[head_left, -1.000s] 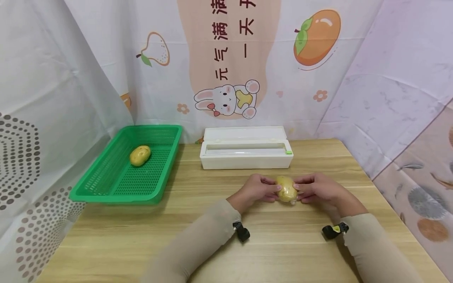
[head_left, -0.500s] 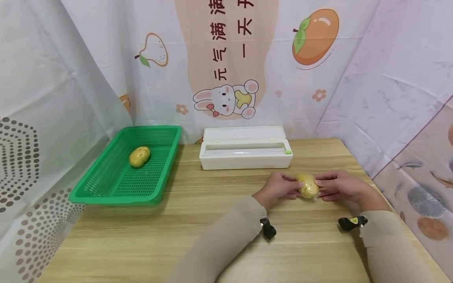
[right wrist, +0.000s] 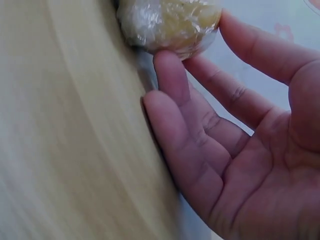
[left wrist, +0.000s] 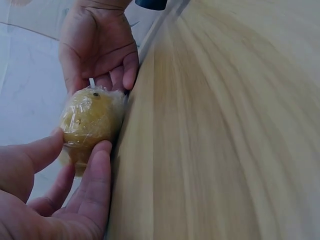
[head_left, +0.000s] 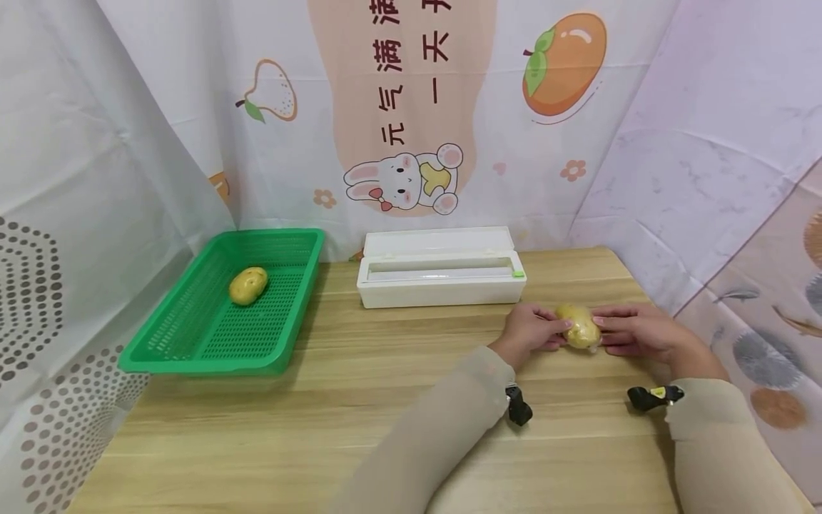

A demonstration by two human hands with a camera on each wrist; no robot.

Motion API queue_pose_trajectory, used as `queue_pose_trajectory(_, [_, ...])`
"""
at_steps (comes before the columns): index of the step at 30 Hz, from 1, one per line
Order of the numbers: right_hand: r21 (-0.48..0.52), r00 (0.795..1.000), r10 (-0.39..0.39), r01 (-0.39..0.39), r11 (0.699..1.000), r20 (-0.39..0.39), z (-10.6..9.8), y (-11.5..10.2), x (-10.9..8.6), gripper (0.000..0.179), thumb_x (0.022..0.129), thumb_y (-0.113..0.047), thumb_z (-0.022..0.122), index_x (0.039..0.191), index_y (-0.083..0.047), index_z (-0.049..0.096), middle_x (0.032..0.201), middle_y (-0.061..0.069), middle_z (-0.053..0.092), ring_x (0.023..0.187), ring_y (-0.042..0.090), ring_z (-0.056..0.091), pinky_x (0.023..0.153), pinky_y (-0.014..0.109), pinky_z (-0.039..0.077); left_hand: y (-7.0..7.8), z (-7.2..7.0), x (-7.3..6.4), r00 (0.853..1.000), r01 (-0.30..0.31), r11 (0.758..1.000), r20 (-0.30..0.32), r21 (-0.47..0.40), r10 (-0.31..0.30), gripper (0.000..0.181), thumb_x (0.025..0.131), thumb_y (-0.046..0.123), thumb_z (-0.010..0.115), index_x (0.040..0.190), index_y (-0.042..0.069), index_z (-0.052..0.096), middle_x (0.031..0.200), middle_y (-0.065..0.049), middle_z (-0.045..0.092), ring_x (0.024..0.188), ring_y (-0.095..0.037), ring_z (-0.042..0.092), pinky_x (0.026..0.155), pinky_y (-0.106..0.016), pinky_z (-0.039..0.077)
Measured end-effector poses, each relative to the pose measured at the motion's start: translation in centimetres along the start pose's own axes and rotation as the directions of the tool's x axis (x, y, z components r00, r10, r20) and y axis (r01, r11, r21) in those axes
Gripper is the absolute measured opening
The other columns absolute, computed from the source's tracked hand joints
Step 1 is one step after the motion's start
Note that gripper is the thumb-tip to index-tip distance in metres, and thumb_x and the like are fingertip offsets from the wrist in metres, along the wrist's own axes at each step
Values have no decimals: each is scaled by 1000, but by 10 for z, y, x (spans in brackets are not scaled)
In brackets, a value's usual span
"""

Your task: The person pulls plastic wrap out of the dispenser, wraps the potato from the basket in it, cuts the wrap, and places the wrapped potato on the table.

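A potato wrapped in clear cling film (head_left: 581,330) is at the right side of the wooden table, between both hands. From its left, my left hand (head_left: 531,332) pinches it with thumb and fingers. My right hand (head_left: 642,334) grips its other end. In the left wrist view the shiny film around the potato (left wrist: 92,117) is crinkled, and a dark spot shows through. The right wrist view has the thumb and fingertips of the right hand (right wrist: 245,135) against the wrapped end of the potato (right wrist: 175,22). Part of the potato is hidden by the fingers.
A white cling film box (head_left: 443,293) with its lid up stands at the table's back. To the left is a green basket (head_left: 289,314) with one bare potato (head_left: 248,285) in it. Printed curtains (head_left: 411,93) hang behind and at both sides of the table (head_left: 289,442).
Both hands have moved to the right across the table with the wrapped potato held between them. The view has shifted slightly; the basket and box stay in place.
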State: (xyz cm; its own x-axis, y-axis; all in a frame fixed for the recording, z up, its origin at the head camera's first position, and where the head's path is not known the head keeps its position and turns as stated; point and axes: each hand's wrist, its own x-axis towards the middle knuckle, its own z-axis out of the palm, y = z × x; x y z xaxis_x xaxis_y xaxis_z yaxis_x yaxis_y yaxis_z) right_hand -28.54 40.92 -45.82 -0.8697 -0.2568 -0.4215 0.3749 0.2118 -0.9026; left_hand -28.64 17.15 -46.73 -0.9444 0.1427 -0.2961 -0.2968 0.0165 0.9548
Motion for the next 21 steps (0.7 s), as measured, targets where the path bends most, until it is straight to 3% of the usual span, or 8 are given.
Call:
queue_pose_trajectory(10, [32, 1000, -16, 17, 999, -26, -23, 7, -12, 21, 106, -22, 60, 103, -37, 73, 104, -8, 77, 98, 12, 74, 86, 35, 61, -6, 27, 2, 998, -56, 998, 30, -41, 58, 13, 85, 3, 83, 83, 9, 72, 72, -5, 73, 71, -28, 78, 64, -33, 63])
queue_pose_trajectory(14, [40, 1000, -18, 18, 999, -10, -26, 9, -11, 22, 107, -22, 58, 104, -38, 73, 105, -8, 77, 99, 12, 74, 87, 36, 61, -8, 28, 4, 998, -38, 997, 47, -67, 41, 12, 86, 2, 82, 84, 10, 72, 73, -4, 73, 74, -29, 78, 66, -34, 63])
queue_pose_trajectory(21, [47, 1000, -27, 27, 999, -2, -25, 8, -13, 23, 108, -22, 56, 105, -37, 73, 106, -8, 77, 100, 12, 74, 87, 35, 61, -2, 21, 2, 996, -1, 1000, 93, -15, 3, 10, 89, 1, 76, 86, 9, 73, 76, -10, 75, 78, -29, 79, 67, -34, 63])
